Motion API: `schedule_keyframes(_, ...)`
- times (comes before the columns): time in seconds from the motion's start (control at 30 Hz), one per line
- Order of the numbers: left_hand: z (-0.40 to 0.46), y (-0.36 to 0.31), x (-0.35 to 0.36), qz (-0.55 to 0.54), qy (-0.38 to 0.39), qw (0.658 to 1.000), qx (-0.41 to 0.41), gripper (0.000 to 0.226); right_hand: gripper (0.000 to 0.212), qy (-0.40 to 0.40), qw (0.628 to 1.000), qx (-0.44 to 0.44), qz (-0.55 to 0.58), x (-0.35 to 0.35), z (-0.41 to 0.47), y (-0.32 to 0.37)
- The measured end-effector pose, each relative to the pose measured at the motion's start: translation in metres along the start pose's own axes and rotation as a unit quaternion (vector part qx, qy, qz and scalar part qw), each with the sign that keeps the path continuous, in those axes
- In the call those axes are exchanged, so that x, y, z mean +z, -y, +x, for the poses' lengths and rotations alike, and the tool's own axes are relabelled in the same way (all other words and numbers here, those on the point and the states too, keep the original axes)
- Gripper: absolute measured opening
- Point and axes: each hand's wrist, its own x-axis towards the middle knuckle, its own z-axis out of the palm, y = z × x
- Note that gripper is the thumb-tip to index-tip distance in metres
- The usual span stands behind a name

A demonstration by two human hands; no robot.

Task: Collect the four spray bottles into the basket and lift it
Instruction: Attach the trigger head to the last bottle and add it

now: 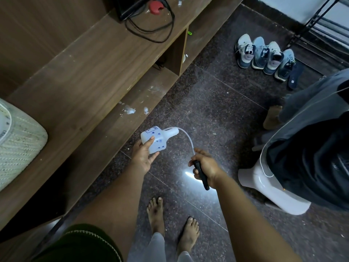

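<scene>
Dark speckled stone floor (207, 95) — wooden unit (85, 69) left, sneakers (264, 55) beyond.

I count one bottle (156, 139), one tube (187, 138), one black sprayer head (201, 173), four shoes (264, 55), one slipper (295, 76), two hands, two bare feet.

No text can be read: the blue print and boxed label on the white spray bottle (155, 139) are too blurred.
</scene>
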Motion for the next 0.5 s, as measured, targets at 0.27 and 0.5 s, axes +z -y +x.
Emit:
schedule_keyframes(0.27, 0.007, -0.007, 0.0, -0.024, -0.012, 1.0, -0.003, 0.05, 0.039, -0.041, 0.991, -0.024, 0.122, -0.02, 0.01, 0.009)
schedule_keyframes(0.5, 0.008, -0.01, 0.001, -0.025, 0.0, 1.0, -0.007, 0.035, 0.042, -0.03, 0.992, -0.017, 0.121, -0.017, 0.016, 0.007)
